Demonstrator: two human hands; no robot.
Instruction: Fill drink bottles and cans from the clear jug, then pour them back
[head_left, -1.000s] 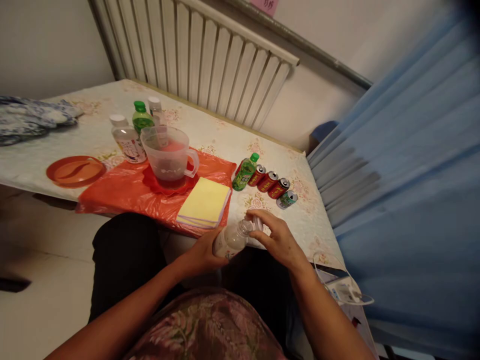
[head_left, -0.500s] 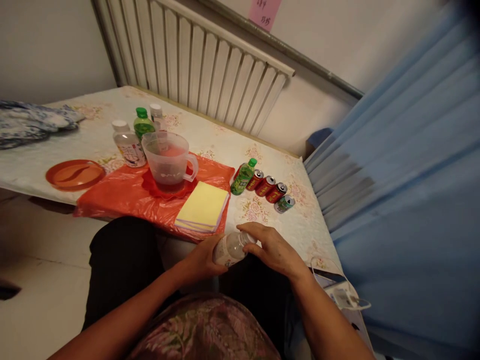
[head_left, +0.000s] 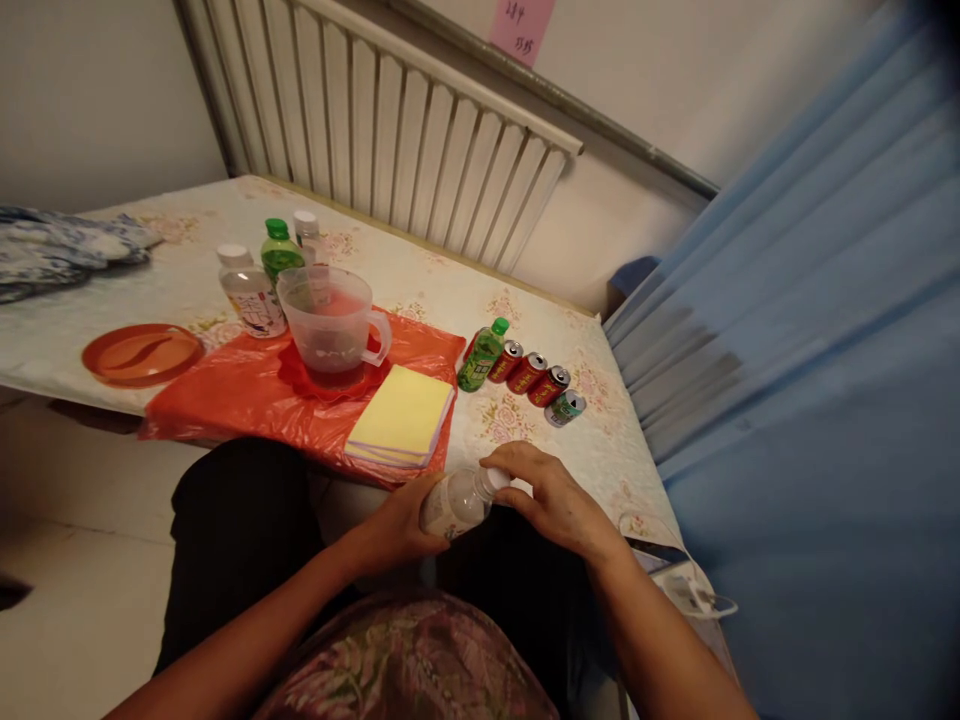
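Note:
Over my lap, my left hand (head_left: 405, 520) is wrapped round the labelled body of a clear plastic bottle (head_left: 459, 500), which tilts toward the right. The fingers and thumb of my right hand (head_left: 536, 490) pinch the white cap (head_left: 496, 482) at the bottle's mouth. Whether the cap is tight or loose I cannot tell. Just beyond the bottle lies a folded yellow cloth (head_left: 403, 412) on a red plastic sheet (head_left: 225, 395). A clear measuring jug (head_left: 330, 320) stands in a red scalloped dish (head_left: 296, 375).
Left of the jug stand a white-capped bottle (head_left: 253, 297), a green bottle (head_left: 279, 250) and another clear bottle (head_left: 306, 232). A green tea bottle (head_left: 481, 357) and several cans (head_left: 527, 373) line up at right. An orange lid (head_left: 142, 355) lies left; a blue curtain (head_left: 810, 350) hangs right.
The white cap now shows between my right fingers at the bottle's mouth. My right hand has shifted only slightly, and the whole view has moved a little.

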